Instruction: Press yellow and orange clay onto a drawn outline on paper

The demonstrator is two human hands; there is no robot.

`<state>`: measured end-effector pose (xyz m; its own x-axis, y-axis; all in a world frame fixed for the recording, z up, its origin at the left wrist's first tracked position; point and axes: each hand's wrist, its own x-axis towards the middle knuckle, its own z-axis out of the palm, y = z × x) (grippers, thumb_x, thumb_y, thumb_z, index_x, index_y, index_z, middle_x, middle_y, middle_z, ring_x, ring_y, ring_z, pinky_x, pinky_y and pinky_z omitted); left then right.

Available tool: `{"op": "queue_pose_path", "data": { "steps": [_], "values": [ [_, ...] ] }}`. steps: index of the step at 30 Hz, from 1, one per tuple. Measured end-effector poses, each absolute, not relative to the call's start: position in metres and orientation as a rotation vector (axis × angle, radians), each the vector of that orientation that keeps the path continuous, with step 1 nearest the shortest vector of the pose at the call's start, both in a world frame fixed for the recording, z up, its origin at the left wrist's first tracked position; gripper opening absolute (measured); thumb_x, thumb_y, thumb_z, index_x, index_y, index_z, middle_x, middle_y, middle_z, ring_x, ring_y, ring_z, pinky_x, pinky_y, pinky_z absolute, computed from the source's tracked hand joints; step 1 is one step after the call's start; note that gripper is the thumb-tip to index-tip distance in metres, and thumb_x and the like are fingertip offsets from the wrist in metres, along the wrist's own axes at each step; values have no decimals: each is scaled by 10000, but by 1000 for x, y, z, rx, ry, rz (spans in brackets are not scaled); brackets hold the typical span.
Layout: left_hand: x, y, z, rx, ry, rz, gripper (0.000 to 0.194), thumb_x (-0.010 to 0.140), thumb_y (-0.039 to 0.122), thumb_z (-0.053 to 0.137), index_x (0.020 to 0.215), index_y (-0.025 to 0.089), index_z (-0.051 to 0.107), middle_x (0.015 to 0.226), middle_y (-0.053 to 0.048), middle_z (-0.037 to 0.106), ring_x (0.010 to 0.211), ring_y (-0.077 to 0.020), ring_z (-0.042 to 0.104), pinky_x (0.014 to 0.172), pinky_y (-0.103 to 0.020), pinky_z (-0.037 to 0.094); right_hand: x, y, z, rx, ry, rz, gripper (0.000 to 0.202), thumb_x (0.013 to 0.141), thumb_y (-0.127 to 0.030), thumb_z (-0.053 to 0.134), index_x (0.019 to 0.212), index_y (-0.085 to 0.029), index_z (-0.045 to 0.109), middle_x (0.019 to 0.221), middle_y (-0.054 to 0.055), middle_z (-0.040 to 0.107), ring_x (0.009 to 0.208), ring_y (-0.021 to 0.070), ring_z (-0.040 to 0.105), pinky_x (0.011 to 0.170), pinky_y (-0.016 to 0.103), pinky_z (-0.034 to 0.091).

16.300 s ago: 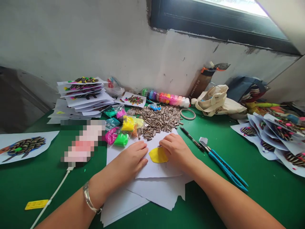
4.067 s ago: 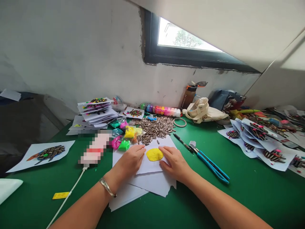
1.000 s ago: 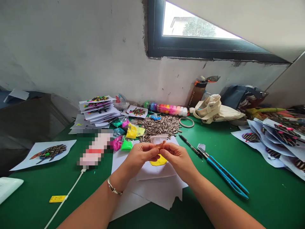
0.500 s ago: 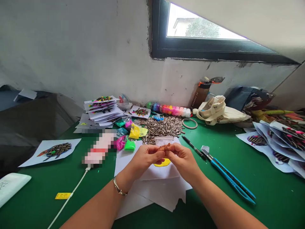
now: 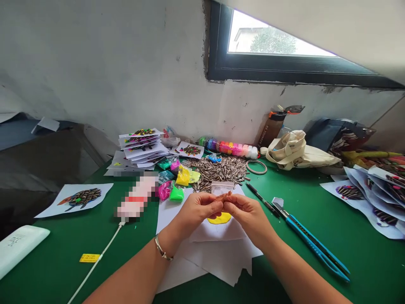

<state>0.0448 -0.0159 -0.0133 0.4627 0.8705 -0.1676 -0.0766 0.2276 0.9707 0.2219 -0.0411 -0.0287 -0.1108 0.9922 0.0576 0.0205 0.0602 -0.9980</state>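
Note:
Between my fingertips is a small piece of brown modelling clay (image 5: 225, 196), mostly covered by the fingers. My left hand (image 5: 201, 209) pinches it from one side, with a silver bracelet (image 5: 162, 249) on that wrist. From the other side my right hand (image 5: 248, 213) pinches the same piece, thumbs nearly touching. Both hands are above white paper (image 5: 218, 234) bearing a flattened yellow clay shape (image 5: 221, 218), partly hidden by the fingers. Just beyond them a clear zip bag (image 5: 222, 186) rests on the paper's far edge.
Sunflower seeds (image 5: 221, 171) are heaped behind my hands, with bagged clay (image 5: 176, 193) at their left. A pen (image 5: 262, 199) and a blue-handled cutter (image 5: 316, 245) lie to the right. Stacked seed pictures (image 5: 144, 145) stand back left; a bottle (image 5: 271, 128) stands at the wall.
The view has shifted slightly, so the table's contents appear farther right. Both hands keep pinching the brown clay, which shows a little differently between the fingertips.

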Motion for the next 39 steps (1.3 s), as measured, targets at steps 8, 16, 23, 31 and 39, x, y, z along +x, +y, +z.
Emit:
{"op": "queue_pose_path", "data": {
  "steps": [8, 16, 23, 31, 39],
  "values": [
    [47, -18, -14, 1216, 845, 767, 399, 733, 504, 801, 800, 113, 755, 687, -15, 623, 662, -117, 539, 641, -244, 427, 220, -45, -29, -1133, -1299, 1231, 294, 816, -477, 708, 842, -186, 743, 873, 70, 718, 820, 229, 652, 776, 367, 524],
    [48, -18, -12, 1228, 862, 785, 338, 743, 451, 806, 839, 128, 778, 756, -39, 692, 720, -142, 591, 681, -251, 458, 219, -47, -30, -1184, -1322, 1123, 332, 810, -516, 712, 770, -187, 727, 821, 58, 716, 796, 217, 648, 752, 355, 545],
    [45, -16, -10, 1253, 851, 827, 345, 724, 458, 808, 832, 131, 791, 814, -76, 752, 804, -210, 675, 777, -315, 532, 214, -46, -33, -1093, -1191, 1290, 349, 774, -520, 757, 875, -186, 745, 907, 71, 738, 851, 234, 676, 805, 385, 558],
    [47, -19, -7, 1247, 855, 807, 373, 680, 498, 827, 729, 133, 768, 710, -50, 721, 726, -204, 672, 733, -333, 555, 216, -47, -31, -1081, -1230, 1249, 285, 797, -472, 750, 790, -187, 735, 845, 48, 702, 821, 205, 641, 788, 368, 545],
    [48, -21, -2, 1232, 824, 814, 337, 725, 463, 816, 767, 133, 763, 767, -57, 742, 772, -211, 698, 770, -340, 568, 221, -47, -22, -1122, -1299, 1217, 261, 809, -460, 734, 851, -203, 755, 912, 61, 731, 846, 215, 652, 778, 360, 533]
  ]
}}
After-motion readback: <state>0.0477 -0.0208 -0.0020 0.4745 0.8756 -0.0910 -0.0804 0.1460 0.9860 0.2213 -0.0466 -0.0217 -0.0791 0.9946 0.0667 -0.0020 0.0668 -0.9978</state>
